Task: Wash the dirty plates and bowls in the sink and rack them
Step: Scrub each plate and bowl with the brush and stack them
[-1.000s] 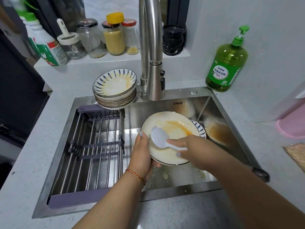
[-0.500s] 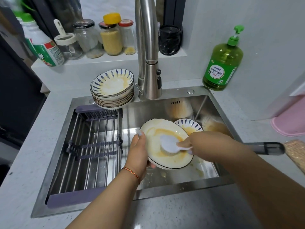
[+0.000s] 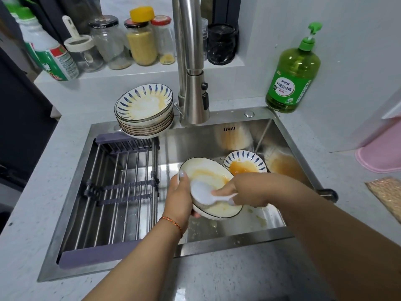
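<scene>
Plate (image 3: 213, 210) tilted toward right hand (image 3: 249, 192); left hand (image 3: 180, 200) grips rim; spoon (image 3: 202, 193) prob. touching.

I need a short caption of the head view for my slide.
Left hand holds a stained bowl over the sink; right hand scrapes it with a white spoon.

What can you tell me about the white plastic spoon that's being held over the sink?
The white plastic spoon looks smooth and glossy, with a broad oval head and a short flat handle. The right hand pinches the handle; the head lies against the inside of the cream sauce-smeared plate, which the left hand holds tilted over the steel sink.
</scene>
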